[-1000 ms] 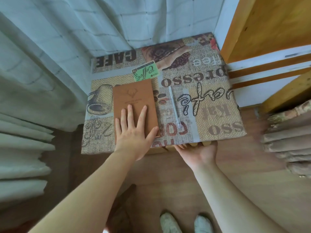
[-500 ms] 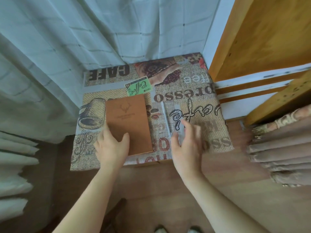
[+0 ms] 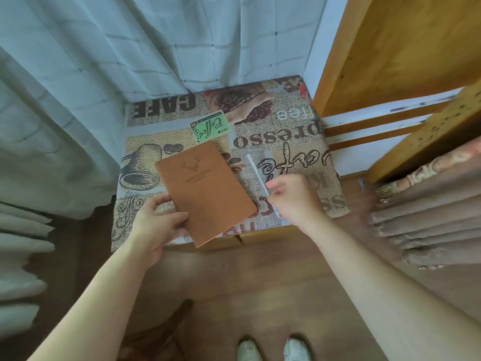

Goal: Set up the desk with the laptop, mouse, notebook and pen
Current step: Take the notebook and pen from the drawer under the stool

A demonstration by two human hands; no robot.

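Note:
A brown notebook [image 3: 205, 191] with a stamped deer head lies skewed over the small desk [image 3: 291, 131], its near corner past the front edge. My left hand [image 3: 156, 225] grips its near left edge, thumb on the cover, fingers underneath. To the right of the notebook a clear white pen [image 3: 256, 170] lies on the coffee-print cloth. My right hand [image 3: 294, 196] pinches the pen's near part between thumb and fingertips. No laptop or mouse is in view.
A pale curtain [image 3: 130, 53] hangs behind and left of the desk. An orange wooden frame [image 3: 390, 48] and brown fringed curtain folds [image 3: 429, 209] stand close on the right. Wooden floor [image 3: 260, 282] and my shoes [image 3: 273, 350] are below.
My left hand went from lying flat on the notebook to gripping its edge and turning it askew. My right hand rose from the desk's front edge and closed on the pen.

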